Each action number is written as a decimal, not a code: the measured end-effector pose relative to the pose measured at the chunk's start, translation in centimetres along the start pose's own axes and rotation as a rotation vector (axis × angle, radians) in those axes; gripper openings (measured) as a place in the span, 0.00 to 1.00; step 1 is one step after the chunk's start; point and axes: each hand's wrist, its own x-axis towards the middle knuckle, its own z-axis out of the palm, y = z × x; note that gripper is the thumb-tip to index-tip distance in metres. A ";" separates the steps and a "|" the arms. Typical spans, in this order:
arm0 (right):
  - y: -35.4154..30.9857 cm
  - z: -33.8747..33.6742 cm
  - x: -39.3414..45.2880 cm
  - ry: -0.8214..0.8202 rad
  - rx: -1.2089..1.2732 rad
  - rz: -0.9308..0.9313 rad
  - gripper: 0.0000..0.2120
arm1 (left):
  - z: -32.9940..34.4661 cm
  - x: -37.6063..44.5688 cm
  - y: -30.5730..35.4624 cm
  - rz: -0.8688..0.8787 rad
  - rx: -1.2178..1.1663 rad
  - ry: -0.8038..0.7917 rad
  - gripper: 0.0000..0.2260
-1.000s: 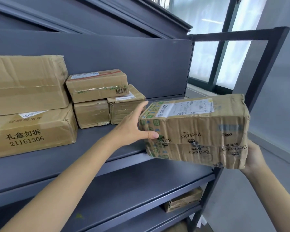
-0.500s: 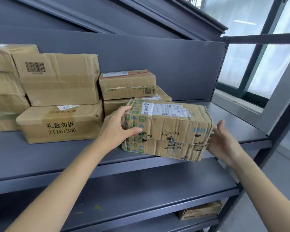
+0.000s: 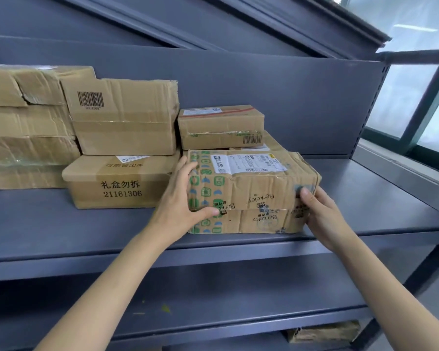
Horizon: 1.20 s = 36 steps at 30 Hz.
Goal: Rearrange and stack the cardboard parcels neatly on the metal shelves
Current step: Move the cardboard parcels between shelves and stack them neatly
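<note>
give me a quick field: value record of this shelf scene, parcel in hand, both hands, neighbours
held parcel: Berkeley parcel, green-patterned tape, white label on top, resting on the metal shelf
left hand: grips the parcel's left end
right hand: grips its right end
left neighbour: box marked 21161306, barcode box on top
behind: small taped box stacked on another
lowest shelf: one parcel

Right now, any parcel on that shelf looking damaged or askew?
Yes. The brown cardboard parcel with green-patterned tape, in the grip of the left hand and right hand, is creased and scuffed, and sits at the front edge of the grey metal shelf. The far-left stack of crumpled cardboard boxes looks torn and crushed.
</note>
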 end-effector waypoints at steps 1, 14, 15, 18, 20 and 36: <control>0.0 -0.1 0.0 0.004 -0.011 0.002 0.39 | 0.2 -0.1 -0.1 -0.002 -0.035 0.003 0.46; -3.3 -0.7 -0.4 -0.016 -0.168 -0.130 0.24 | -1.8 -0.2 3.3 -0.096 -0.099 0.292 0.27; -2.9 -0.4 -0.6 -0.008 -0.183 -0.128 0.25 | -1.7 -0.1 3.2 -0.115 -0.122 0.211 0.30; -2.0 0.2 -1.0 0.074 -0.204 -0.107 0.41 | -1.1 -0.1 2.8 -0.162 -0.164 -0.089 0.47; -1.8 0.3 -0.9 0.099 -0.204 -0.093 0.50 | -0.7 -0.1 2.7 -0.174 -0.182 -0.114 0.51; -0.9 0.0 2.8 0.039 -0.339 -0.048 0.49 | 0.5 3.3 1.8 -0.115 0.252 0.001 0.40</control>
